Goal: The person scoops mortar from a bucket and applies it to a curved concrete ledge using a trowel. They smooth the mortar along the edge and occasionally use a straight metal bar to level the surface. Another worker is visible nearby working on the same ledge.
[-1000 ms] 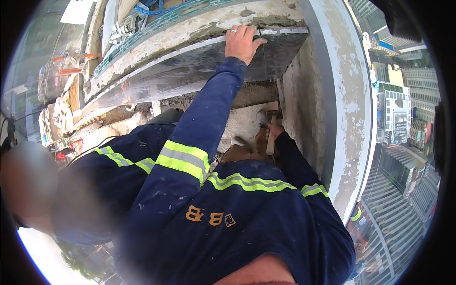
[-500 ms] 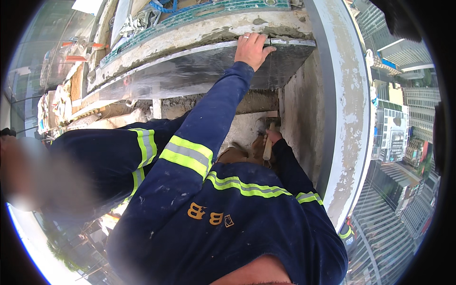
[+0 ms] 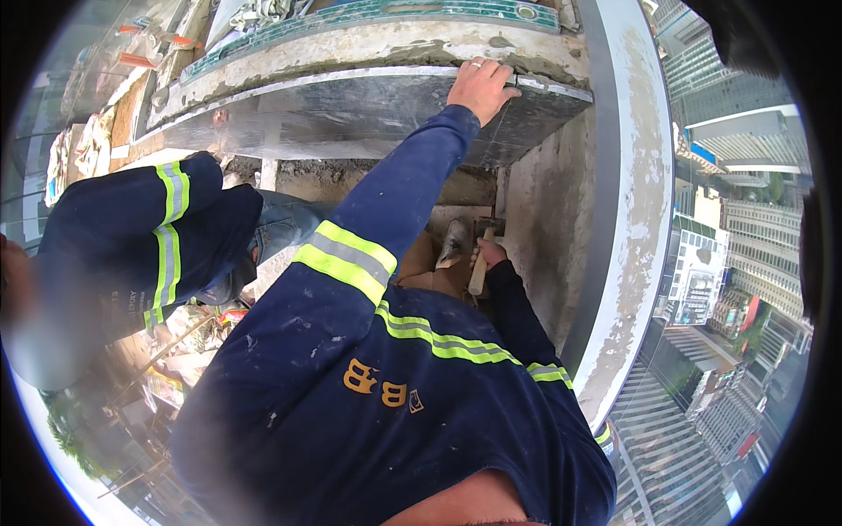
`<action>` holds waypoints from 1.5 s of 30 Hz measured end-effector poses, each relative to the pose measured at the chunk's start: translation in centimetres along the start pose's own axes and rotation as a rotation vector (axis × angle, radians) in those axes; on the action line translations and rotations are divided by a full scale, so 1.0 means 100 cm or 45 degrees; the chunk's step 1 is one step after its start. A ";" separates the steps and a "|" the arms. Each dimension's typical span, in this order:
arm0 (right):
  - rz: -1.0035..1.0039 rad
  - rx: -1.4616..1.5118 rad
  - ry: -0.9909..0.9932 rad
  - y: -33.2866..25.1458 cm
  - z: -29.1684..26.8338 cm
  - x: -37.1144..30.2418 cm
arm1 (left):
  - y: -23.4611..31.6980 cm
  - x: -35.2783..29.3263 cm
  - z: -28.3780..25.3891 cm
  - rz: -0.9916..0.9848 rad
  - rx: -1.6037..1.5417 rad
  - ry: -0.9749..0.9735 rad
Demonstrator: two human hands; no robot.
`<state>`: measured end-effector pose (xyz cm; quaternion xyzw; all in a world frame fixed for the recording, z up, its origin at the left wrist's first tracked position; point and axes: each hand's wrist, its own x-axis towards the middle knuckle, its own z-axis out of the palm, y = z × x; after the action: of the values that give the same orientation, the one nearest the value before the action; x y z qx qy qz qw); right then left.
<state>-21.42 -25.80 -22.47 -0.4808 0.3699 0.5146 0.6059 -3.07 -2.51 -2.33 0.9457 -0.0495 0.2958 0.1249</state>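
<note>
My left hand (image 3: pixel 481 88) reaches across to a long dark stone slab (image 3: pixel 351 110) that stands on edge against a mortared ledge. Its fingers hook over the slab's top edge beside a vertical joint, and the thumb sticks out to the right. Lower down, close to the right wall, my right hand (image 3: pixel 491 252) is closed round the pale wooden handle (image 3: pixel 478 278) of a mallet. The mallet's dark head (image 3: pixel 491 227) sits just beyond the fist, partly in shadow. A boot (image 3: pixel 453 243) shows to its left.
A green spirit level (image 3: pixel 412 12) lies along the ledge top. On the right runs a grey-and-white parapet (image 3: pixel 627 175), with buildings far below. A co-worker (image 3: pixel 114 237) in a dark reflective jacket crouches at my left, near bags and debris (image 3: pixel 189 351).
The co-worker has shifted left and drawn away from my left arm, uncovering a leg and debris. My right hand and mallet moved slightly left in view; my left hand stays on the slab edge.
</note>
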 end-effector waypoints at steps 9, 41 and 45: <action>0.020 -0.047 0.163 -0.009 -0.004 -0.022 | -0.004 -0.002 -0.005 0.032 -0.006 -0.080; 0.073 0.437 -0.064 -0.045 0.041 -0.102 | -0.098 -0.045 -0.080 -0.244 -0.056 0.348; 0.103 0.706 -0.070 -0.066 0.073 -0.119 | -0.116 -0.041 -0.078 -0.189 -0.168 0.385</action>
<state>-17.68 -21.96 -8.01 -0.2675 0.4989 0.4303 0.7031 -8.77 10.80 -0.91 0.8812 0.0205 0.4208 0.2144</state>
